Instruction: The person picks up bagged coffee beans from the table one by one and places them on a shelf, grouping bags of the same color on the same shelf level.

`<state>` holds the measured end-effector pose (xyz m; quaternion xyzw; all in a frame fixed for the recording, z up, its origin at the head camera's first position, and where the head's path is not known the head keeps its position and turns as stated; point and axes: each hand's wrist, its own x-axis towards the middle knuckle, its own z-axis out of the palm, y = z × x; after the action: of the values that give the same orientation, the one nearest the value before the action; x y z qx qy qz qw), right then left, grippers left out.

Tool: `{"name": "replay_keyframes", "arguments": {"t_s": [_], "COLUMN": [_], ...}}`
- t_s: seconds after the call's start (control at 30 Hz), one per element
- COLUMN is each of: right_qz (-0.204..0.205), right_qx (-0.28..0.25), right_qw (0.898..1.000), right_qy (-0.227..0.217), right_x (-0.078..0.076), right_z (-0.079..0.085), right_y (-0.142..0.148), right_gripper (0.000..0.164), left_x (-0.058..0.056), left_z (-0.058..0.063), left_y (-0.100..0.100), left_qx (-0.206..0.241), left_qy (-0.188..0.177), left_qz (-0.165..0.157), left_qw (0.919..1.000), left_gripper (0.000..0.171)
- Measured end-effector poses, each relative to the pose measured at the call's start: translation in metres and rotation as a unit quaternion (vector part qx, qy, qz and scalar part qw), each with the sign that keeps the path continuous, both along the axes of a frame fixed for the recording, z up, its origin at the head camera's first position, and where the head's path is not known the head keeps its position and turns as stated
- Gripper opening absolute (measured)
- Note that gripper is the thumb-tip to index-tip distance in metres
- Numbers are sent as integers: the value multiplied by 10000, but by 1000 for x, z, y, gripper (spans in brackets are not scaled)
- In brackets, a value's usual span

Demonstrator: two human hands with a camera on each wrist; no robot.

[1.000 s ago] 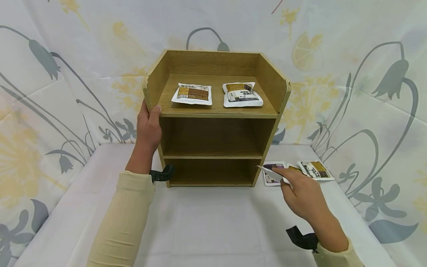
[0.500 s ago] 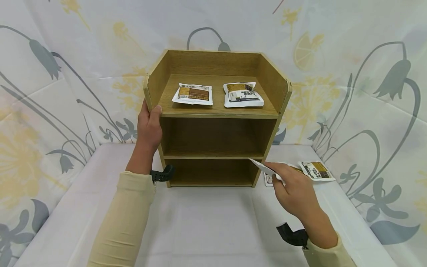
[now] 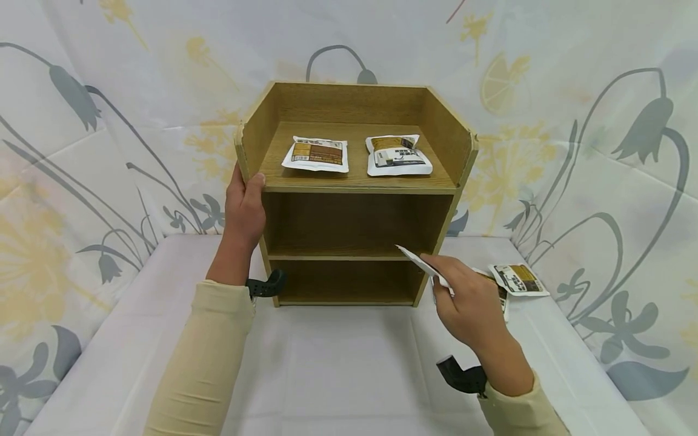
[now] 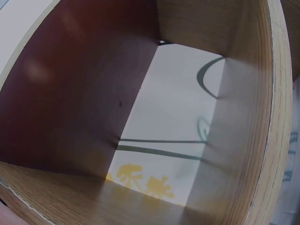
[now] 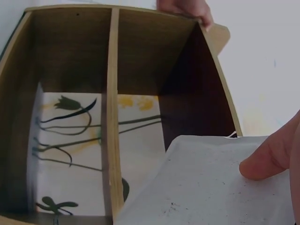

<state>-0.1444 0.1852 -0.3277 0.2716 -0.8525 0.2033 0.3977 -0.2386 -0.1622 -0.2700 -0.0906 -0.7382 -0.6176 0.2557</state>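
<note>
A small wooden shelf unit (image 3: 349, 102) with two lower compartments stands on the white table. My left hand (image 3: 243, 209) grips its left side at the top board, thumb over the front edge. In the right wrist view, fingers of that hand (image 5: 187, 8) show at the shelf's edge. My right hand (image 3: 471, 303) pinches a flat white pouch (image 5: 206, 183), thumb on its plain face. In the head view, this pouch tilts in front of the right ends of the lower compartments. On the top board lie two printed pouches, a brown-labelled one (image 3: 319, 154) and a yellow-and-white one (image 3: 398, 155).
Right of the shelf, a printed pouch (image 3: 520, 280) lies on the table (image 3: 338, 363), with another pouch (image 3: 503, 297) partly hidden behind my right hand. Flowered cloth (image 3: 545, 72) hangs behind and at both sides. The left wrist view looks into a compartment (image 4: 159, 103).
My right hand has carried the white pouch left and slightly up, from over the table pouches to the shelf's lower right front. The left hand has kept its grip.
</note>
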Motion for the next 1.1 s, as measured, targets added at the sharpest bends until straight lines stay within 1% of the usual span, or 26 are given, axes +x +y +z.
{"name": "replay_keyframes", "arguments": {"t_s": [0.2,0.43,0.63,0.73,0.97,1.1], "right_qz": [16,-5,144,154,9,-128], "right_qx": [44,94,63,135,521,889], "right_qw": [9996,9999,9993,9992,9986,9955], "right_qy": [262,140,331,357,81,-314], "right_x": [-6,-9,-13,-16,-25,-29], "right_z": [1,2,9,8,-2,-6], "right_y": [-6,-11,-16,-19,-28,-33], "right_gripper": [45,49,54,55,50,48], "left_x": [0,-2,0,0,0,0], "left_z": [-1,-3,-1,-1,-1,-1], "left_y": [0,0,0,1,0,0], "left_qx": [-6,5,-35,-52,-75,-76], "left_qy": [-27,26,23,-32,22,80], "left_qz": [29,8,93,92,48,39], "left_qw": [10000,10000,9999,9999,10000,9999], "left_gripper": [51,50,50,50,50,51]}}
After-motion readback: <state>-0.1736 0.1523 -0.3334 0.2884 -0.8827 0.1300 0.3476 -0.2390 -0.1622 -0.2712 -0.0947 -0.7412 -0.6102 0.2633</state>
